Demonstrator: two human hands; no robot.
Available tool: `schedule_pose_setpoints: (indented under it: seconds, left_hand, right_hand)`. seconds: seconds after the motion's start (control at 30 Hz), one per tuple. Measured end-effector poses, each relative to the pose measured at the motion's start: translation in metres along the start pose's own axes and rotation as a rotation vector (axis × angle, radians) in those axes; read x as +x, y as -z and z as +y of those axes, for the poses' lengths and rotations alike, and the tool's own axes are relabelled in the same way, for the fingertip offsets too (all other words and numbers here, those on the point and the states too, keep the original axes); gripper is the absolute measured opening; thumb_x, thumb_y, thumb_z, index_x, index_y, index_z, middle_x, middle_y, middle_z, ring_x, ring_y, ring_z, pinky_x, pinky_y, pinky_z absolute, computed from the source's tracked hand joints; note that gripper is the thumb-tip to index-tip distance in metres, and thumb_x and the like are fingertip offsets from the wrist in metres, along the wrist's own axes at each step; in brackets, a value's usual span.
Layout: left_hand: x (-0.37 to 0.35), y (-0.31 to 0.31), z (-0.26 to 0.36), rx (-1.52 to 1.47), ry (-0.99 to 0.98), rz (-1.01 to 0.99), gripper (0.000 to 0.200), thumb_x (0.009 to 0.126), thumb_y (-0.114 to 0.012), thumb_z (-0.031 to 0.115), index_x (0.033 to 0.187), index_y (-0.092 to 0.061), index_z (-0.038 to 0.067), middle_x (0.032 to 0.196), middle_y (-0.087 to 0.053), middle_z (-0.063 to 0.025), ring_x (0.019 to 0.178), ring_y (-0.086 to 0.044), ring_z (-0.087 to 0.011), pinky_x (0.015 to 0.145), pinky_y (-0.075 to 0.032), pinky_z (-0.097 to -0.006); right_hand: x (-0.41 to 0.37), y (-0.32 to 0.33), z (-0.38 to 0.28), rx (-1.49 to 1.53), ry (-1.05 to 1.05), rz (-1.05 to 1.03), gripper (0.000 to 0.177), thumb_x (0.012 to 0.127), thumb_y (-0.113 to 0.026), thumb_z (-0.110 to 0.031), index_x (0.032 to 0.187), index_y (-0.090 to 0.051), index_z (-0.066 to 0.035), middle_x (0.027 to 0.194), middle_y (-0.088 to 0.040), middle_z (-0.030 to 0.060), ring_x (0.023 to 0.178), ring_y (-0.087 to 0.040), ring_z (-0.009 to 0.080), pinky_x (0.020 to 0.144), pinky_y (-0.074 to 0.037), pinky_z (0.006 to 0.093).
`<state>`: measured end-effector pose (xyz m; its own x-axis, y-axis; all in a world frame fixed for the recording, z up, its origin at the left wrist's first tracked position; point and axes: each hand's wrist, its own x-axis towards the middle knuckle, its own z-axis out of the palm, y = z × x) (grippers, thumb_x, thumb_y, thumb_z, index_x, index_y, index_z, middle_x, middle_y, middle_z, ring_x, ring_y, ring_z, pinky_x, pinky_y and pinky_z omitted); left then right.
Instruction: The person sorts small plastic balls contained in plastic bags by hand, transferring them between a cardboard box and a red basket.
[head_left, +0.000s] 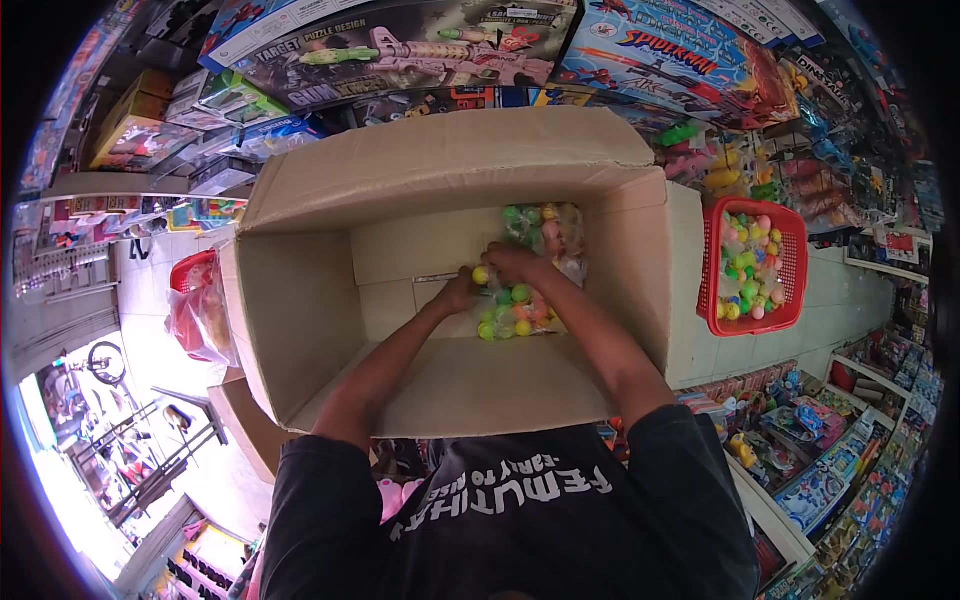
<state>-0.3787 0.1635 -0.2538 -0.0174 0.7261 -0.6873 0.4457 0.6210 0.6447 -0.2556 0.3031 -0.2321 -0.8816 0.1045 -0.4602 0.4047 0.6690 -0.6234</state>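
Both my hands reach down into a large open cardboard box [300, 300]. Clear plastic bags of small coloured balls lie in its right half. My left hand [458, 292] is closed at the left edge of the nearer bag of balls [520, 318], beside a yellow ball [481, 275]. My right hand [512, 262] is closed at the top of the same bag, fingers bent and partly hidden. Behind it, against the far right corner, rests another bag of balls [562, 235] with green, yellow and pink ones.
To the right of the box stands a red plastic basket [712, 265] holding bagged balls. A second red basket [193, 270] with clear plastic sits at the left. Toy boxes [400, 55] line the far side, and shelves of packaged toys [800, 430] fill the right.
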Motion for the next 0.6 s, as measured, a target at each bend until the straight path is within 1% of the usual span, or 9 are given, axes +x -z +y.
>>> schedule_pose_setpoints:
  seconds: [0.03, 0.1, 0.23, 0.27, 0.3, 0.37, 0.43, 0.57, 0.6]
  left_hand:
    - [-0.002, 0.000, 0.003, 0.000, 0.000, -0.001, 0.078, 0.064, -0.074, 0.032, 0.113, -0.032, -0.011, 0.094, -0.058, -0.0240, 0.089, -0.061, -0.0311, 0.070, -0.049, -0.0354]
    - [-0.006, 0.004, 0.010, 0.029, -0.006, 0.003, 0.074, 0.064, -0.073, 0.034, 0.109, -0.035, -0.009, 0.097, -0.057, -0.0267, 0.093, -0.059, -0.0373, 0.077, -0.047, -0.0381]
    - [-0.010, 0.011, 0.021, 0.050, -0.015, -0.004, 0.066, 0.065, -0.073, 0.029, 0.107, -0.037, -0.006, 0.096, -0.057, -0.0253, 0.095, -0.058, -0.0362, 0.077, -0.047, -0.0386]
    - [-0.011, 0.012, 0.021, 0.063, -0.086, 0.042, 0.062, 0.065, -0.074, 0.026, 0.106, -0.038, -0.004, 0.097, -0.057, -0.0246, 0.095, -0.057, -0.0360, 0.079, -0.046, -0.0385]
    - [-0.011, 0.012, 0.019, 0.077, -0.158, 0.087, 0.058, 0.065, -0.074, 0.022, 0.105, -0.039, -0.002, 0.098, -0.057, -0.0238, 0.096, -0.057, -0.0358, 0.080, -0.046, -0.0384]
    - [-0.009, 0.012, 0.015, 0.027, -0.173, 0.083, 0.055, 0.065, -0.074, 0.019, 0.104, -0.040, -0.001, 0.099, -0.056, -0.0231, 0.097, -0.056, -0.0356, 0.081, -0.045, -0.0385]
    - [-0.001, 0.011, 0.004, -0.020, -0.194, 0.080, 0.053, 0.065, -0.073, 0.016, 0.104, -0.041, 0.001, 0.100, -0.056, -0.0224, 0.097, -0.056, -0.0354, 0.081, -0.045, -0.0387]
    - [0.005, 0.011, -0.009, -0.032, -0.273, 0.071, 0.049, 0.067, -0.072, 0.014, 0.106, -0.045, 0.003, 0.102, -0.056, -0.0208, 0.096, -0.056, -0.0340, 0.083, -0.045, -0.0384]
    - [0.005, 0.011, -0.010, -0.054, -0.292, 0.069, 0.048, 0.067, -0.071, 0.013, 0.107, -0.047, 0.004, 0.102, -0.056, -0.0203, 0.096, -0.056, -0.0333, 0.084, -0.045, -0.0382]
  right_hand:
    - [0.000, -0.001, -0.003, -0.075, -0.014, -0.036, 0.022, 0.066, -0.059, -0.006, 0.088, -0.057, -0.005, 0.096, -0.054, 0.0137, 0.094, -0.055, 0.0303, 0.080, -0.044, 0.0393]
    - [0.003, -0.006, -0.005, -0.097, -0.024, -0.039, 0.020, 0.067, -0.059, -0.006, 0.087, -0.058, -0.005, 0.098, -0.054, 0.0131, 0.094, -0.055, 0.0300, 0.080, -0.045, 0.0393]
    - [0.008, -0.015, 0.001, -0.129, -0.021, -0.052, 0.014, 0.070, -0.057, -0.006, 0.083, -0.060, -0.006, 0.100, -0.054, 0.0125, 0.093, -0.056, 0.0301, 0.080, -0.045, 0.0387]
    - [0.009, -0.016, 0.001, -0.130, -0.019, -0.055, 0.014, 0.070, -0.057, -0.006, 0.083, -0.060, -0.006, 0.100, -0.054, 0.0125, 0.093, -0.056, 0.0301, 0.080, -0.045, 0.0387]
    - [0.009, -0.015, 0.000, -0.101, -0.073, -0.056, 0.012, 0.070, -0.058, -0.006, 0.082, -0.060, -0.006, 0.098, -0.054, 0.0125, 0.092, -0.056, 0.0300, 0.079, -0.045, 0.0381]
    - [0.008, -0.010, -0.002, -0.075, -0.125, -0.058, 0.011, 0.069, -0.059, -0.006, 0.080, -0.059, -0.005, 0.096, -0.055, 0.0125, 0.091, -0.057, 0.0299, 0.078, -0.046, 0.0376]
    - [0.005, 0.004, -0.003, -0.096, -0.072, -0.234, 0.019, 0.074, -0.059, -0.008, 0.092, -0.062, -0.004, 0.093, -0.061, 0.0162, 0.091, -0.060, 0.0296, 0.079, -0.047, 0.0365]
    - [0.005, 0.005, 0.000, -0.001, -0.046, -0.163, 0.023, 0.070, -0.063, -0.007, 0.094, -0.062, -0.005, 0.093, -0.062, 0.0160, 0.090, -0.060, 0.0302, 0.077, -0.048, 0.0368]
    - [0.006, 0.002, -0.001, 0.016, -0.082, -0.122, 0.026, 0.068, -0.065, -0.007, 0.094, -0.062, -0.006, 0.094, -0.062, 0.0154, 0.090, -0.060, 0.0300, 0.078, -0.047, 0.0368]
